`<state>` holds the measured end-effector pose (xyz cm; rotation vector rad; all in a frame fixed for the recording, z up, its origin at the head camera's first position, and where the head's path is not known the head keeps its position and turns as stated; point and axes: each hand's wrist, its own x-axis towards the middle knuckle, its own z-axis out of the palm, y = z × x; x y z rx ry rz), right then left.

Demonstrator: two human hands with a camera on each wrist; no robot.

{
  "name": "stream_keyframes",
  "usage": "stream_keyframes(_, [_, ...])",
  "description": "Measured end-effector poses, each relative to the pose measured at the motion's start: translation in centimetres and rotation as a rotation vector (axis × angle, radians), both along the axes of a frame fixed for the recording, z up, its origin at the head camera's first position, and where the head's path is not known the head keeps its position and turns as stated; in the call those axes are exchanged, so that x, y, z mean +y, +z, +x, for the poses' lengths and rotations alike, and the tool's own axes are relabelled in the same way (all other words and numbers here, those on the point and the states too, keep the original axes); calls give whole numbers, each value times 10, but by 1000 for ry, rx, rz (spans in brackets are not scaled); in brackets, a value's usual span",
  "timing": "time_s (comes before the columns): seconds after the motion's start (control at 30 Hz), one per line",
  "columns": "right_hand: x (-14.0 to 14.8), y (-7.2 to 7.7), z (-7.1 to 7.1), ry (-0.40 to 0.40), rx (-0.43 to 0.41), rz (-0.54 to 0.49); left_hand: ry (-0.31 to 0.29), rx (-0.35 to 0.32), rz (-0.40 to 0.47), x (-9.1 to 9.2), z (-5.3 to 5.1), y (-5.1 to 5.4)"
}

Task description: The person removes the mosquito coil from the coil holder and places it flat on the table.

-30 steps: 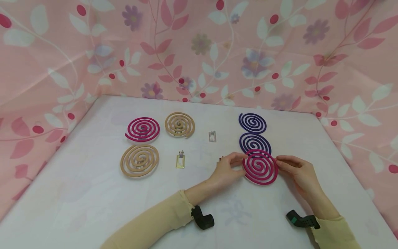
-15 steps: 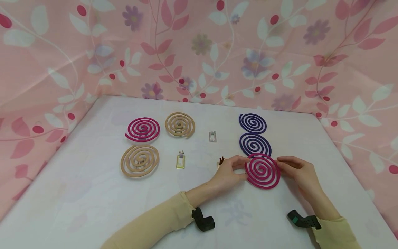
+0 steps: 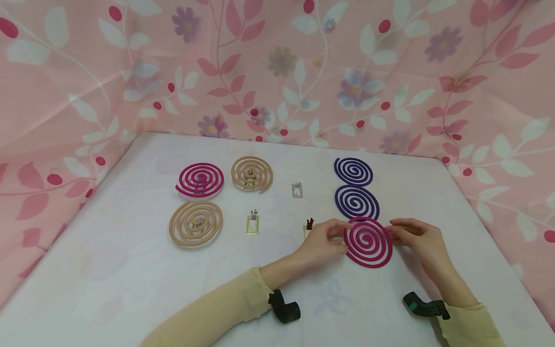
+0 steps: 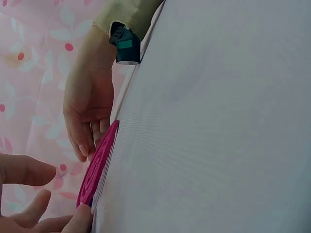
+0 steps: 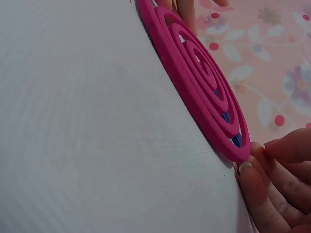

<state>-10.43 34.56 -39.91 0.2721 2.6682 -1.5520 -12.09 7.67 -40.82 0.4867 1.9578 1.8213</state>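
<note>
A pink mosquito coil (image 3: 368, 242) lies near the table's front right, between the two hands. My left hand (image 3: 323, 241) is at its left edge. In the left wrist view one fingertip (image 4: 83, 208) touches the coil's rim, while another finger stands apart from it. At the coil's right edge is my right hand (image 3: 422, 243), a fingertip (image 5: 245, 170) touching the rim in the right wrist view. Just behind the pink coil lies a dark blue coil (image 3: 356, 202), with a second blue coil (image 3: 353, 172) beyond.
Farther left lie another pink coil (image 3: 201, 180) and two tan coils, one at the back (image 3: 245, 160) and one nearer (image 3: 178, 233). Small metal coil stands (image 3: 253, 224) sit mid-table, including a silver stand (image 3: 297, 190) and one (image 3: 307, 230) partly behind my left hand.
The pink coil has shifted right and toward the person, off most of the nearer blue coil. Both hands moved slightly with it, and more of the stand behind the left hand shows.
</note>
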Motion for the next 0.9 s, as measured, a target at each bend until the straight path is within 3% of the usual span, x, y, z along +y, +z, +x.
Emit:
stream_keyframes(0.23, [1, 0, 0, 7, -14, 26, -32, -27, -23, 0, 0, 0])
stream_keyframes(0.6, [2, 0, 2, -4, 5, 66, -35, -6, -48, 0, 0, 0])
stream_keyframes(0.9, [4, -1, 1, -11, 7, -20, -27, -17, -11, -2, -1, 3])
